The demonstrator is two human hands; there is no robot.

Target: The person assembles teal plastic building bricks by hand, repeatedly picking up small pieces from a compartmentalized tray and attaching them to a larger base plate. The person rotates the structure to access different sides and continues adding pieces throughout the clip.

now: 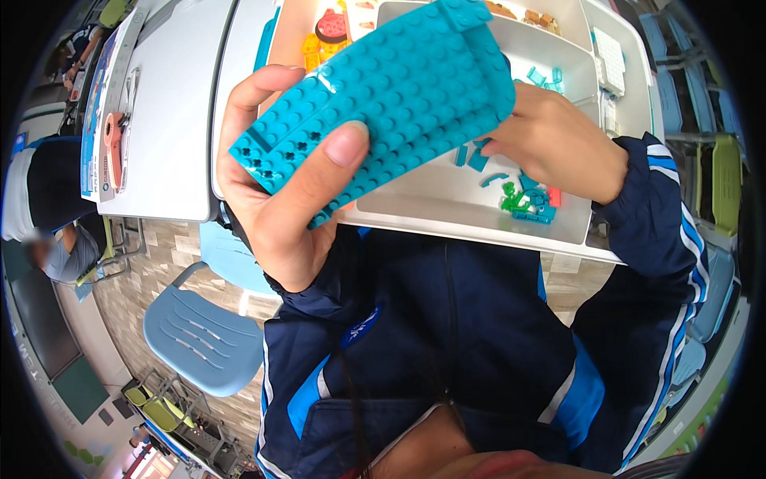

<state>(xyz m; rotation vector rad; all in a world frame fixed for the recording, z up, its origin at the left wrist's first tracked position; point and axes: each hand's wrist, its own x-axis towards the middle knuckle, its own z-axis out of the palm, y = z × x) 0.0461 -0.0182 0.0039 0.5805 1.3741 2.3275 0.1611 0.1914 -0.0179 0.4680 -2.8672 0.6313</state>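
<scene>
A teal studded building-brick assembly [391, 88], made of plates joined together, is held up tilted over a white sorting tray [399, 209]. My left hand [279, 176] is closed round its lower left end, thumb across the studs and fingers at the back edge. Several small pin holes show near that end. At the right end is my right hand [558, 140], its fingers curled and partly hidden behind the assembly. A small teal piece shows by its fingertips; whether they grip it I cannot make out.
Compartments of the tray hold loose teal pieces [531, 209], yellow bricks [313, 52] and brown pieces [542, 20]. Left of it is a white case [171, 104], with a pink-orange tool [114, 148] further left. A blue chair [203, 339] stands below; another person [60, 188] is at far left.
</scene>
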